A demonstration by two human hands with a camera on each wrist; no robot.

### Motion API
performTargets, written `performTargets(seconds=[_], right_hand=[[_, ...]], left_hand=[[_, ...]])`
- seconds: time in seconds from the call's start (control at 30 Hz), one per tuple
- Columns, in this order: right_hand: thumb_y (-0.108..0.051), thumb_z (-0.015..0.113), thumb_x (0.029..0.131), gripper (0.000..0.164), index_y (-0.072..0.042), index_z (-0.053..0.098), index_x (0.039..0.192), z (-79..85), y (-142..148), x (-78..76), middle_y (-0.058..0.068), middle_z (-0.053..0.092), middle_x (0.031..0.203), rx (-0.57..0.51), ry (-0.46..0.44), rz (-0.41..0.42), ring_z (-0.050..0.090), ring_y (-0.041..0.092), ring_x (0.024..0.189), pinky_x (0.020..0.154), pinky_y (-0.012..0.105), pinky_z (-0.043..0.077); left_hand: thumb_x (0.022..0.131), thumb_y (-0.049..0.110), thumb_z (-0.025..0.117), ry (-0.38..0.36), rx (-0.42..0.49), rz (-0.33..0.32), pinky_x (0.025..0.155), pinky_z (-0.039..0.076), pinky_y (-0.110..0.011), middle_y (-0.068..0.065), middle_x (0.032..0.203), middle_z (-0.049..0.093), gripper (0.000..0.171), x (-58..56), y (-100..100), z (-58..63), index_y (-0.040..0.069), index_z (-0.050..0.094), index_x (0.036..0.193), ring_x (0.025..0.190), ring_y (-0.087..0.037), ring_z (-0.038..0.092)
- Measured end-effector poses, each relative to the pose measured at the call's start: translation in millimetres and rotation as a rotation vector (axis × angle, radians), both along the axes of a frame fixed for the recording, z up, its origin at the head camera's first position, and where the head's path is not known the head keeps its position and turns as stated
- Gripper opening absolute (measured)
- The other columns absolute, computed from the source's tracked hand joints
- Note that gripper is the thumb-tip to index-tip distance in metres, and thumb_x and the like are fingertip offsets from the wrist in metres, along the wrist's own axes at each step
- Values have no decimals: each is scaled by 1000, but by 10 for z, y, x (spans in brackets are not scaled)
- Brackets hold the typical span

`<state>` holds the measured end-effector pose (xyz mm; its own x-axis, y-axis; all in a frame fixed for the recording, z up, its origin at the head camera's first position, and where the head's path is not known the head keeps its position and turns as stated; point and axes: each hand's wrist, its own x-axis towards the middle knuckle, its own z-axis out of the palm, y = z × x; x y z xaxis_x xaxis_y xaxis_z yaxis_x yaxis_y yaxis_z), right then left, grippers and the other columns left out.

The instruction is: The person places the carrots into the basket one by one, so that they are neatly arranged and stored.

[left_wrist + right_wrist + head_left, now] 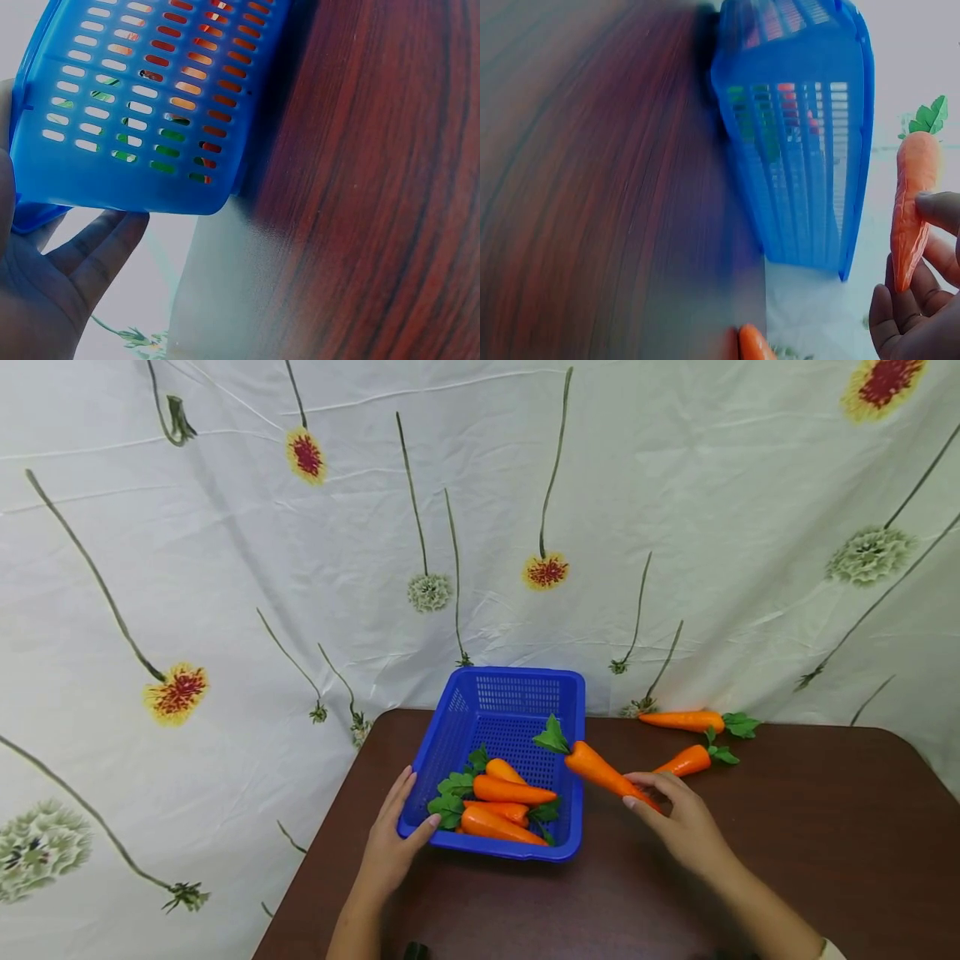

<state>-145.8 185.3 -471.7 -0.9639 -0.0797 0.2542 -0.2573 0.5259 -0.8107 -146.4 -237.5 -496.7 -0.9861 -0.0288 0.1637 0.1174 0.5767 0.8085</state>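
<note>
A blue plastic basket (577,810) with slotted walls stands on the table, with several orange carrots (513,790) with green leaves lying in its near part. At the near left corner my left hand (390,843) grips the rim, thumb over the top and fingers along the outer side. My right hand (686,822) pinches another carrot (596,767) near its narrow tip. This carrot is held up to the right of the basket, its leafy end over the right rim. In the right wrist view, the thumb presses against the held carrot (913,202).
Two more carrots lie on the dark brown table (810,827) right of the basket: one at the back (682,720), one nearer (686,761), partly behind my right hand. A white flowered cloth (495,510) hangs behind. Something small and black (416,951) shows at the near edge.
</note>
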Motion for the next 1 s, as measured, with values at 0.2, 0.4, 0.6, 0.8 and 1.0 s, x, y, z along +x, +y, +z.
performTargets(seconds=[0.2,0.4,0.6,0.8,1.0], right_hand=[[-25,74,93,27,-20,70,120,25,-209,-4,-5,65,106,-63,18,70,60,3,94,77,24,57],[-23,73,93,27,-18,71,120,90,-429,-32,-1,66,108,-122,35,124,63,6,96,78,24,58],[-23,72,94,26,-18,71,120,158,-631,-52,0,66,107,-175,44,172,62,7,95,80,23,57],[-22,74,93,26,-19,71,119,209,-830,-47,-3,66,105,-173,66,216,62,7,95,81,23,56],[-28,74,93,26,-25,71,118,206,-992,-65,-8,66,105,-142,66,234,61,6,96,86,25,54]], left_hand=[[90,42,74,-8,-4,-4,121,23,-65,1,169,25,80,2,-3,5,25,36,158,155,-29,26],[91,43,73,-14,-1,-2,122,23,-64,6,169,25,79,3,1,14,26,36,158,155,-27,26],[91,44,73,-20,0,3,121,24,-64,9,168,24,79,7,0,21,27,35,158,155,-28,26],[91,43,74,-13,4,3,122,25,-63,8,168,25,79,8,2,22,27,36,158,155,-27,27],[91,42,73,-2,-8,6,121,24,-64,7,168,25,78,6,7,16,26,36,158,155,-29,26]])
